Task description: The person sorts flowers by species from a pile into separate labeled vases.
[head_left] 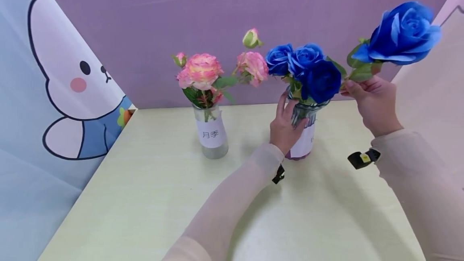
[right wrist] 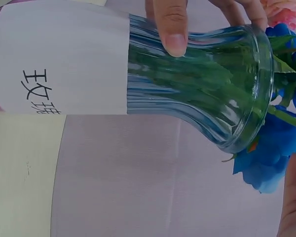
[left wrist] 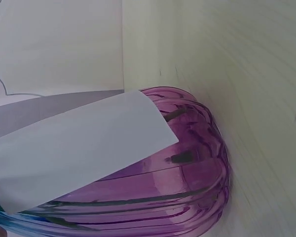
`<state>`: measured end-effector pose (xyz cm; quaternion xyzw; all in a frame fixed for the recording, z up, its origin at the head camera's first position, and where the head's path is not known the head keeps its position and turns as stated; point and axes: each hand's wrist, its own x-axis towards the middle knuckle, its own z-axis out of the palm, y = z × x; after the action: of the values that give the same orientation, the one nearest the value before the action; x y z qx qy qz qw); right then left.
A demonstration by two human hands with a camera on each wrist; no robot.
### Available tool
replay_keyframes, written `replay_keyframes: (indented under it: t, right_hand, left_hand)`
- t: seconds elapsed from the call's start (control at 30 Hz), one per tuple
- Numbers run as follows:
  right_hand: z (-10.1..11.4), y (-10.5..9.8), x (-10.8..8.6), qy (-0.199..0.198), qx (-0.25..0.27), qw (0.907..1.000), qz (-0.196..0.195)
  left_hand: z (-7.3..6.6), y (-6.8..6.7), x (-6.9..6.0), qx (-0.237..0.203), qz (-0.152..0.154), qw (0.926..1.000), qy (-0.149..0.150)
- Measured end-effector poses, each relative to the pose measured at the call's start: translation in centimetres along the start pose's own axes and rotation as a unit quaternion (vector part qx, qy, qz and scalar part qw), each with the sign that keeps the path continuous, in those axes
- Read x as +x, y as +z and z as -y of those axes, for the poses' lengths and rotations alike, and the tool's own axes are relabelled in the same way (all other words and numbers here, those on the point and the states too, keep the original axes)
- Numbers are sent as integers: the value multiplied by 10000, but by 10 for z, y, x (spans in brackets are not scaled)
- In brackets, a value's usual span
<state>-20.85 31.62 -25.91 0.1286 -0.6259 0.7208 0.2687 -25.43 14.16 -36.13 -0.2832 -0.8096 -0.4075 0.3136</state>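
My left hand (head_left: 285, 129) grips the ribbed glass vase (head_left: 304, 112) around its upper part, with the thumb across the front. Three blue roses (head_left: 305, 60) stand in this vase, which is bluish above and purple at its base (left wrist: 197, 173). To the right, my right hand (head_left: 380, 102) pinches the stem of a larger-looking blue rose (head_left: 402, 35), its bloom leaning right. In the right wrist view a green stem (right wrist: 287, 117) runs in at the vase mouth. A white paper label (right wrist: 64, 64) with handwritten-style characters covers the vase's side.
A clear glass vase (head_left: 214, 152) with a labelled front stands left on the pale table (head_left: 145, 196), holding pink roses (head_left: 203, 71). One pink bloom (head_left: 252, 67) reaches close to the blue roses. Purple cloth (head_left: 181, 11) hangs behind; a cartoon-printed cloth (head_left: 43, 188) hangs left.
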Motion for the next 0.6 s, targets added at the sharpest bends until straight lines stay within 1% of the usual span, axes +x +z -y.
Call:
replay_keyframes:
  t: [0.03, 0.07, 0.13, 0.23, 0.27, 0.3, 0.33, 0.37, 0.4, 0.43, 0.47, 0.5, 0.53, 0.57, 0.6]
  right_hand:
    - [0, 1, 0, -54, 67, 9999, -71]
    - [2, 1, 1, -105, 22, 9998, -146]
    - [7, 3, 5, -262, 74, 9991, -313]
    - [19, 5, 15, -441, -374, 9977, -354]
    - [22, 5, 18, -455, -435, 9977, -263]
    - [25, 7, 22, -480, -334, 9982, -128]
    - [26, 8, 24, -456, -271, 9985, 111]
    - [26, 9, 26, -539, -339, 9973, 360]
    - [25, 11, 26, -595, -279, 9962, 579]
    - [22, 11, 26, -571, -264, 9955, 703]
    - [18, 10, 26, -574, -437, 9940, 823]
    - [11, 7, 27, -582, -602, 9928, 852]
    - [2, 3, 29, -653, -675, 9911, 943]
    - [-8, -5, 31, -697, -947, 9890, 895]
    - [-19, -12, 33, -706, -1208, 9872, 767]
  left_hand:
    - [0, 0, 0, 12, 44, 10000, -20]
    - [0, 0, 0, 10, 100, 9999, -31]
    - [0, 0, 1, -1, 181, 9998, 3]
    - [1, 0, 2, -4, 247, 9997, 62]
    - [2, 1, 3, -9, 234, 9997, 98]
    - [2, 1, 3, -10, 211, 9997, 129]
    - [3, 1, 4, -3, 208, 9997, 139]
    - [3, 1, 4, 2, 225, 9997, 127]
    - [4, 1, 4, 8, 248, 9996, 113]
    - [4, 1, 4, 1, 277, 9996, 93]
    - [4, 2, 4, -2, 295, 9995, 96]
    - [3, 2, 3, 0, 303, 9995, 104]
    - [3, 2, 3, 8, 313, 9995, 107]
    - [3, 2, 2, 10, 306, 9995, 115]
    - [3, 3, 2, 15, 280, 9995, 139]
